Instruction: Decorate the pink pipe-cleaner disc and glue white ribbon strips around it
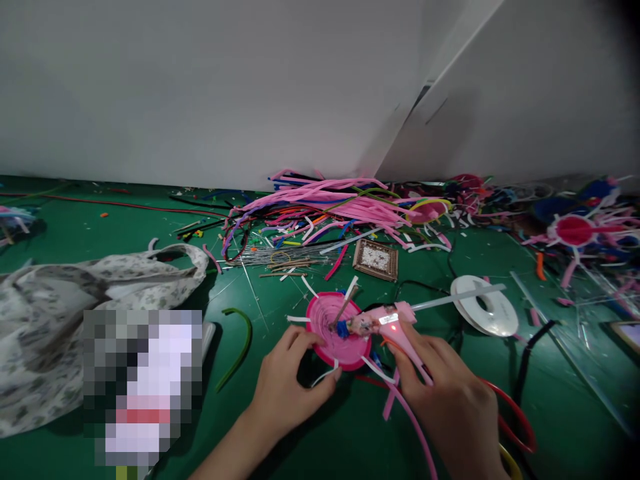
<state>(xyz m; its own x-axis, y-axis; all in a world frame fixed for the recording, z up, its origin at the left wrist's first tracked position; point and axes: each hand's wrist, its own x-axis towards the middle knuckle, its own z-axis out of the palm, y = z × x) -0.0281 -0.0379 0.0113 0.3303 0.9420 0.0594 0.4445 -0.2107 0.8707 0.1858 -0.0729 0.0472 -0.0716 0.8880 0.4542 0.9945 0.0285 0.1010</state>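
My right hand (440,387) is wrapped round a pink hot glue gun (411,348), with a translucent glue stick (457,298) jutting from its back end. Its nozzle points down at the middle of a round pink disc (325,348) coiled from fuzzy strips. Around the disc's rim, several white strip ends stick out. A thin brownish stick (345,305) rises from near its centre, close to the nozzle. My left hand (293,373) grips the disc's left and lower edge between thumb and fingers. What lies right under the nozzle is partly hidden.
Behind the disc lies a heap of pink pipe cleaners (330,200), with a small patterned square (376,260) before it. A white spool (484,307) is at right, near another pink-and-red piece (575,230). A floral cloth bag (60,293) and a blurred-out object (150,387) lie left.
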